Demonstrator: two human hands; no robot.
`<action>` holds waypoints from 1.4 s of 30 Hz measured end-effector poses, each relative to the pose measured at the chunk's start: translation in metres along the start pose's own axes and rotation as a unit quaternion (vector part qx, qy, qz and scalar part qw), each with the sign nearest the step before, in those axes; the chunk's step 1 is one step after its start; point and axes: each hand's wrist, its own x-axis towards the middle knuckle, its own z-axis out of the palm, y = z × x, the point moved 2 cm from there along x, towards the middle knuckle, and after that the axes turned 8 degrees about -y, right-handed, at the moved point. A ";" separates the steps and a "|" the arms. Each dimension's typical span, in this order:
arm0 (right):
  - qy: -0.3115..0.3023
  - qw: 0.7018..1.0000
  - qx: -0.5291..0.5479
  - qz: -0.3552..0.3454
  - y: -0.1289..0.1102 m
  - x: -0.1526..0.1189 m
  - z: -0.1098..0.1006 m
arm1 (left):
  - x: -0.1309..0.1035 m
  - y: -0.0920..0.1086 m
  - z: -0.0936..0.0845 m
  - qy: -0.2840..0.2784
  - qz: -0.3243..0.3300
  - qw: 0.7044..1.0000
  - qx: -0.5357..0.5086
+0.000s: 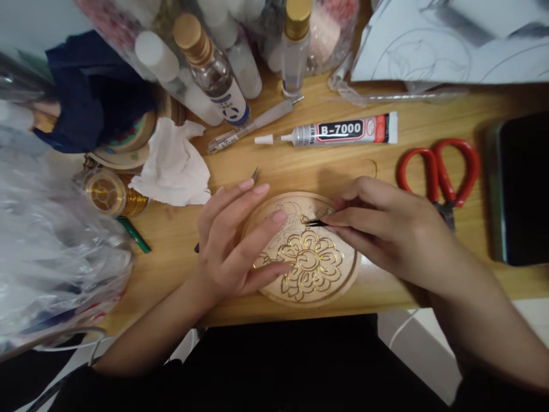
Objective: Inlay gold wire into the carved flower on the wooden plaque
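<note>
A round wooden disc (pixel 319 296) lies on the table in front of me, with a flower outlined in gold wire (pixel 309 260) and pencil lines above it. My right hand (pixel 373 223) pinches black tweezers (pixel 318 223). Their tips touch a small curl of gold wire (pixel 304 219) near the disc's upper middle. My left hand (pixel 238 246) rests over the disc's left side, fingers spread, thumb beside the flower. Beyond its fingertips a pointed metal tip (pixel 255 173) shows; the rest of that tool is hidden under the hand.
A B-7000 glue tube (pixel 343 130), a pen (pixel 257 123) and bottles (pixel 218 80) lie or stand behind the disc. Red-handled scissors (pixel 441 171) and a dark device (pixel 521 189) are at right. At left are crumpled tissue (pixel 174 166), a gold wire spool (pixel 107 191) and plastic bags (pixel 55 229).
</note>
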 end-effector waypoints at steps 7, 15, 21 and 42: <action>0.010 1.000 -0.009 -0.014 0.001 0.000 0.000 | -0.001 -0.001 0.004 -0.005 0.015 1.000 0.016; 0.009 1.000 -0.012 -0.009 0.001 0.000 0.001 | 0.000 -0.002 0.016 -0.080 0.045 0.996 0.014; 0.010 1.000 -0.013 -0.013 0.001 0.000 0.000 | 0.000 0.000 0.014 -0.061 0.056 0.996 0.043; 0.013 0.999 -0.023 -0.024 0.001 0.000 0.000 | 0.001 -0.001 0.015 -0.077 0.044 0.996 0.030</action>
